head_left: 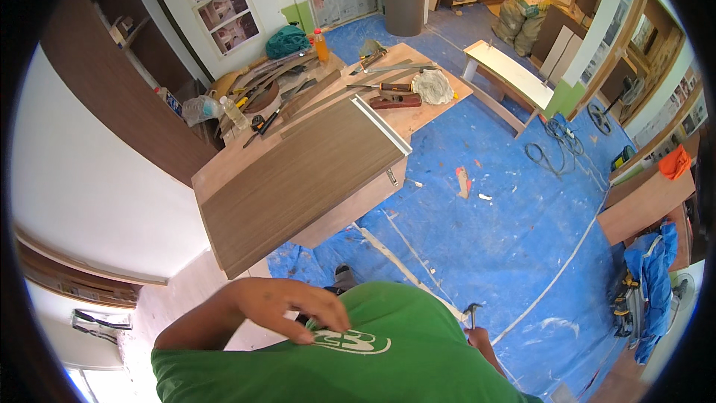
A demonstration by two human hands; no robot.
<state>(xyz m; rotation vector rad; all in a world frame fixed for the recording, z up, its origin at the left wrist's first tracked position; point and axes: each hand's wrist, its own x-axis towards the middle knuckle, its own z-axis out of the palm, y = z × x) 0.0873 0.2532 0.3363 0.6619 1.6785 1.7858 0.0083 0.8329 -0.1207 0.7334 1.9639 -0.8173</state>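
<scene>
My left hand [294, 310] is raised in front of my chest, over the green shirt [388, 336]. Its thumb and fingers are apart, their tips at the shirt's white print, and I see nothing held in them. Low at my right side, my right hand [479, 337] is closed round the handle of a hammer [472, 309], its head up. Ahead of me a brown wood-grain panel [298, 179] lies slanted on the worktable. A white strip [382, 125] runs along its far right end, and a metal hinge [392, 177] shows at its right side.
The worktable [447, 93] carries a wooden hand plane [395, 101], a crumpled pale bag [432, 87], an orange bottle [321, 46] and several wood strips. Blue sheeting [507, 231] with scraps covers the floor. A white-topped bench [511, 75] and coiled cable [556, 145] are farther right.
</scene>
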